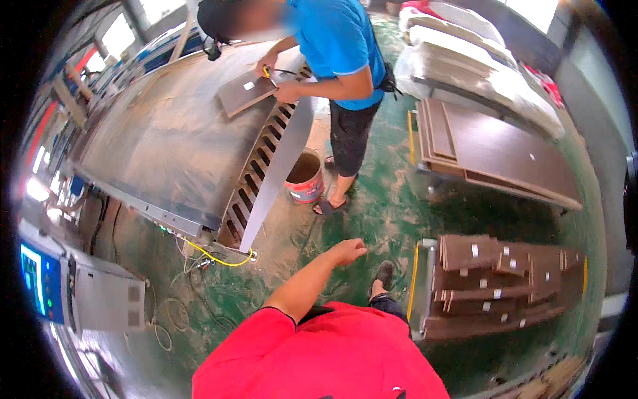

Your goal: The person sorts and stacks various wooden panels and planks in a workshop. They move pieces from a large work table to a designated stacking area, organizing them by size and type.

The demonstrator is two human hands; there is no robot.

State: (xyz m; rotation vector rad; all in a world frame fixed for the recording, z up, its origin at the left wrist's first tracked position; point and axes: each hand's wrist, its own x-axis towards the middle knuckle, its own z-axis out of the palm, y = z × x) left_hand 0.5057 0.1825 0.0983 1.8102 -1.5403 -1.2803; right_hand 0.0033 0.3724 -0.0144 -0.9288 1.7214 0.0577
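we cannot tell if our left hand [349,253] is clenched; our right hand is unseen. dust [276,223] on the floor [389,149] could make our shoe [383,273] slip.

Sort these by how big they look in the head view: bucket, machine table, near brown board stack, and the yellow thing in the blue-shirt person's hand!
Largest to smallest:
1. Machine table
2. Near brown board stack
3. Bucket
4. Yellow thing
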